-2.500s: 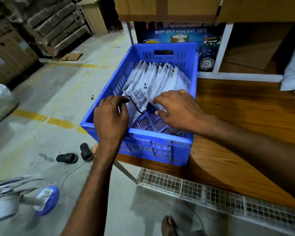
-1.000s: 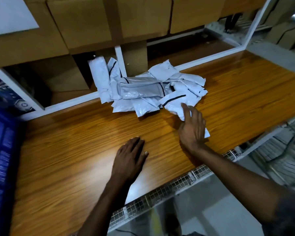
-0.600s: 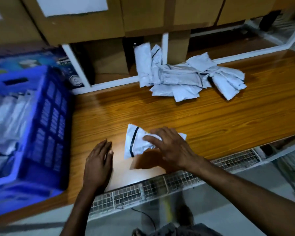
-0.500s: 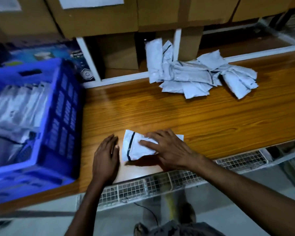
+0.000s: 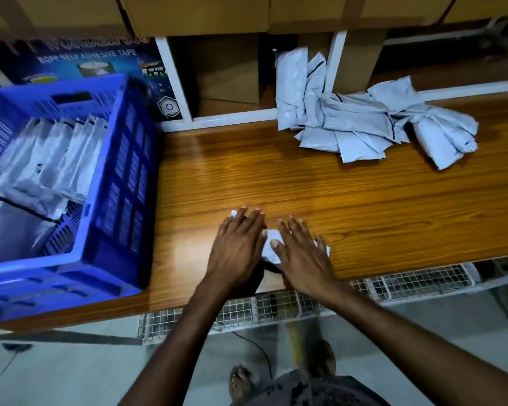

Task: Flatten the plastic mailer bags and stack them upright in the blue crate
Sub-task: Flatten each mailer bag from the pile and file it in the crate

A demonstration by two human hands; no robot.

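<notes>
Pressing one mailer bag [image 5: 269,253] flat under my left hand [image 5: 236,249] and right hand [image 5: 301,256], fingers straight; blue crate [image 5: 126,186] at nine o'clock, loose bags [image 5: 364,124] at one.

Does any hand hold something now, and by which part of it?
Nothing is gripped. The left hand and the right hand lie flat, pressing a white plastic mailer bag onto the brown wooden table.
</notes>
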